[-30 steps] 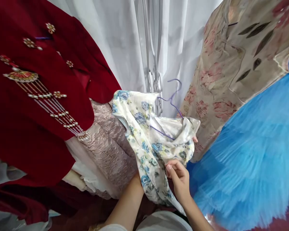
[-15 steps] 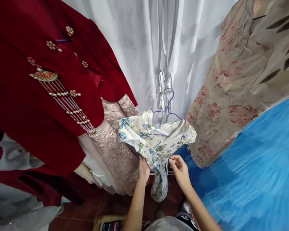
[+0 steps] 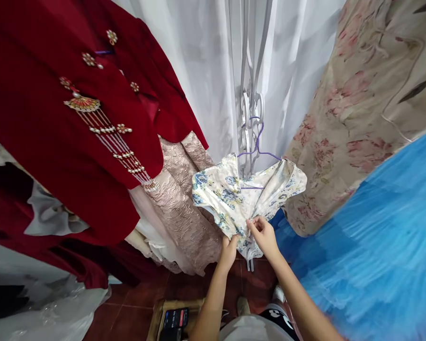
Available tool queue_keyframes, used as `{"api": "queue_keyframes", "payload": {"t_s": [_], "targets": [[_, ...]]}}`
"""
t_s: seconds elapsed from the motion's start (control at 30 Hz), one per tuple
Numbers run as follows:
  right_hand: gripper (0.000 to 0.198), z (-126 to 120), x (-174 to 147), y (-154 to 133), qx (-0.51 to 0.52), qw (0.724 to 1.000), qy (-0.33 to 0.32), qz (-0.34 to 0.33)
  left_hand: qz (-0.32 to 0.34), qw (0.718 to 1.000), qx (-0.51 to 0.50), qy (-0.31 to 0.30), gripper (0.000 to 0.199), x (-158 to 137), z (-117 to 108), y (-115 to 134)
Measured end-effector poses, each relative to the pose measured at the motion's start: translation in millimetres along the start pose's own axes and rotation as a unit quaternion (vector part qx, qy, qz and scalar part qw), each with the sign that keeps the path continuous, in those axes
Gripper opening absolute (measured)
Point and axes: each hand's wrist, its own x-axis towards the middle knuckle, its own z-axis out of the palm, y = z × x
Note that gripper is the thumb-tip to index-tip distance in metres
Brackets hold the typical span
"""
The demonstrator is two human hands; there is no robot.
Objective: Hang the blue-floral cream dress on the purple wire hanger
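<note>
left hand (image 3: 229, 251) at the lower left edge of a floral top (image 3: 230, 194), thumb on the front, other fingers mostly out of sight; reads as a grip on the edge. right hand (image 3: 263, 237) just beside it, fingers curled, thumb near forefinger, against the front below the neckline; cannot tell if cloth is pinched between.

the top: white with blue flowers, v-neck, on a purple hanger (image 3: 258, 142), mid-view, in front of a white metal stand (image 3: 250, 109). white curtain (image 3: 199, 57) behind.

to the left: dark red jacket (image 3: 57, 166) with a beaded ornament (image 3: 117, 142); pale pink textured skirt (image 3: 184, 213) showing under it, near the left hand. to the right: beige flowered garment (image 3: 323, 156), then bright blue ruffled fabric (image 3: 376, 237).

below: reddish tiled floor (image 3: 138, 303); a phone (image 3: 175, 318) on a wooden piece (image 3: 156, 315), left of the wearer's feet.
</note>
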Motion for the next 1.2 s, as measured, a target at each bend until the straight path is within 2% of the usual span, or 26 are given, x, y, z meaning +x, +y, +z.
{"api": "queue_keyframes", "payload": {"t_s": [0.07, 0.2, 0.27, 0.33, 0.43, 0.5, 0.57, 0.63, 0.7, 0.73, 0.77, 0.8, 0.9, 0.93, 0.97, 1.07, 1.2], "targets": [[0.036, -11, -3, 3, -0.02, 1.0, 0.022, -0.009, -0.01, 1.0, 0.009, 0.013, 0.027, 0, -5, -1], [0.037, -24, -6, 4, -0.026, 0.999, 0.047, -0.012, -0.053, 0.993, -0.029, 0.104, 0.022, 6, -12, -1], [0.036, -25, -7, 2, -0.025, 0.999, 0.027, -0.006, -0.071, 0.989, -0.092, 0.097, 0.027, 5, -11, -1], [0.033, -22, -6, -1, -0.027, 1.0, -0.002, 0.004, -0.074, 0.985, -0.147, 0.056, 0.031, 0, -8, -3], [0.032, -18, -2, -4, -0.03, 0.999, -0.039, 0.019, -0.071, 0.983, -0.167, 0.024, 0.034, -9, -3, -8], [0.031, -18, 2, -4, -0.023, 0.998, -0.057, 0.019, -0.072, 0.983, -0.164, 0.028, 0.036, -10, -4, -10], [0.032, -21, 6, -2, -0.002, 0.997, -0.08, 0.017, -0.065, 0.986, -0.14, 0.063, 0.035, -7, -9, -9], [0.036, -26, 8, 0, 0.036, 0.994, -0.105, 0.024, -0.01, 0.986, -0.085, 0.14, 0.033, -3, -19, -2], [0.041, -30, 7, 2, 0.082, 0.987, -0.128, 0.047, 0.109, 0.966, -0.005, 0.236, 0.036, -3, -26, 7], [0.042, -32, 5, 3, 0.103, 0.983, -0.137, 0.062, 0.174, 0.948, 0.036, 0.262, 0.037, -6, -27, 11], [0.044, -34, 3, 2, 0.122, 0.979, -0.146, 0.076, 0.228, 0.935, 0.076, 0.261, 0.037, -10, -25, 14], [0.045, -36, 0, 1, 0.138, 0.975, -0.154, 0.086, 0.263, 0.93, 0.113, 0.229, 0.034, -15, -19, 16], [0.044, -41, -9, -6, 0.168, 0.964, -0.18, 0.098, 0.275, 0.941, 0.19, 0.042, 0.019, -29, 13, 15], [0.044, -42, -12, -9, 0.175, 0.961, -0.186, 0.104, 0.269, 0.941, 0.205, 0.007, 0.016, -32, 26, 13], [0.044, -44, -14, -12, 0.183, 0.958, -0.188, 0.113, 0.265, 0.94, 0.216, -0.003, 0.013, -34, 39, 11], [0.042, -50, -17, -23, 0.206, 0.956, -0.159, 0.138, 0.267, 0.931, 0.247, 0.022, 0.007, -34, 66, 10], [0.04, -61, -4, -44, 0.248, 0.953, -0.112, 0.135, 0.291, 0.916, 0.278, 0.006, 0.008, -37, 73, 14]]}}
